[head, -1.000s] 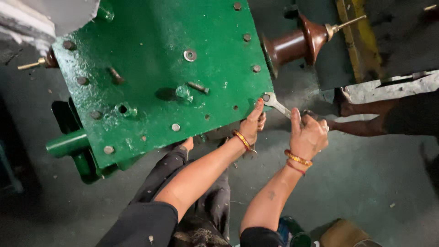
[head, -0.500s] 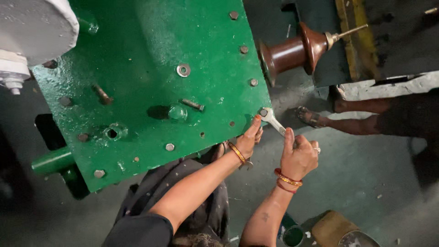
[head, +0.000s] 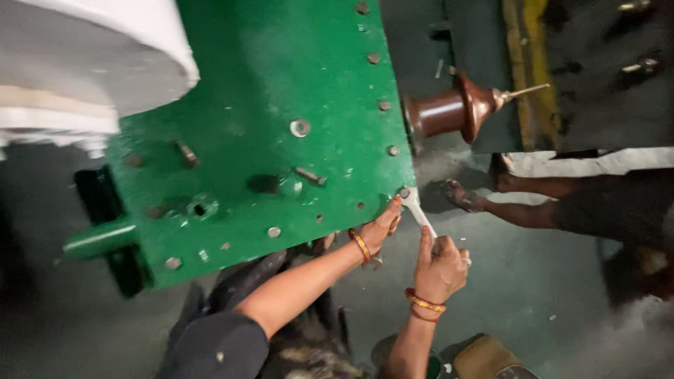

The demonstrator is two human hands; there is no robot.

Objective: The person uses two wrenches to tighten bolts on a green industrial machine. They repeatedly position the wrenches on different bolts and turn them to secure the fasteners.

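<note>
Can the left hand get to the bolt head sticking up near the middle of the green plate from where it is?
Probably yes. The left hand rests at the plate's lower right corner, by the wrench the right hand holds. The painted surface between it and the bolt looks bare, with nothing in the way.

Grey concrete floor (head: 533,309), dusty and scuffed, filling the lower right and lower left of the frame. Standing on it at centre and upper left, a large green metal plate (head: 281,84) studded with bolts. At right of centre, another person's bare foot (head: 463,196) planted on the floor. Along the bottom edge, right of centre, a tan rounded object (head: 484,358), partly cut off. Pale dust patch at far lower right.
</note>
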